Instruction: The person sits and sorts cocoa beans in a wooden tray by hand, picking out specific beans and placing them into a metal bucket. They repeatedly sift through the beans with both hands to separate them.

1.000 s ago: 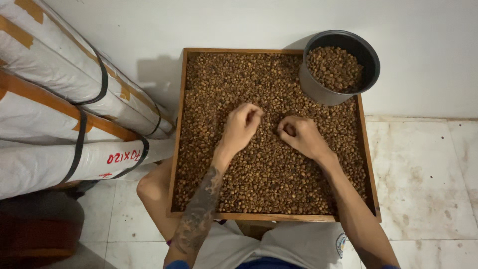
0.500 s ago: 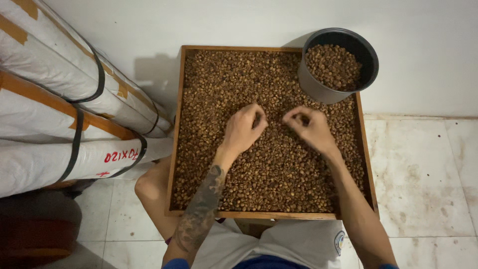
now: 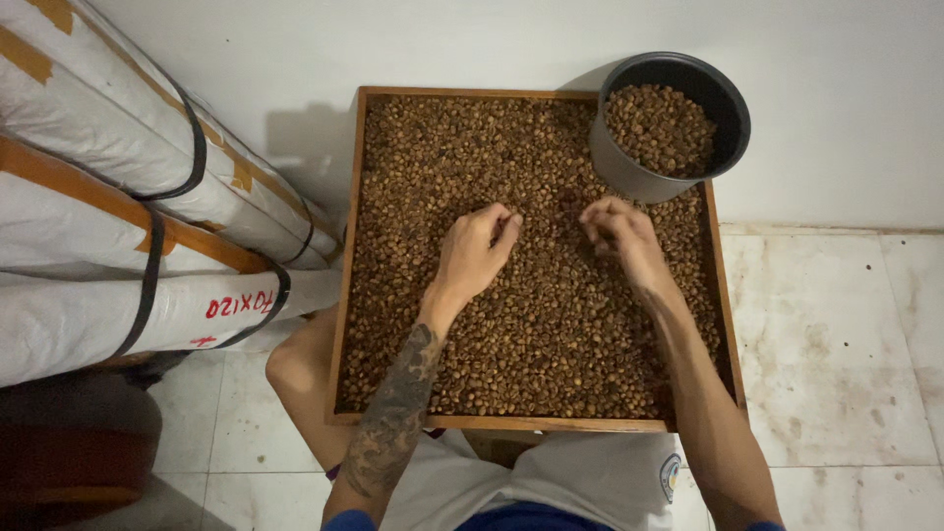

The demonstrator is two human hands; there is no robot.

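Curled left hand [image 3: 474,251], right hand [image 3: 621,236], pebbly brown beans [image 3: 551,334]

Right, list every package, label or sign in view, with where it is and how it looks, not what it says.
Wrapped rolls: long white bundles stacked at the left against the wall, with orange tape strips and black straps.
Handwritten mark: red marker on the lowest roll's white wrap, near the wooden tray.
Round badge: small, blue and yellow, on the person's light shorts at the bottom edge.
No screens or signs.
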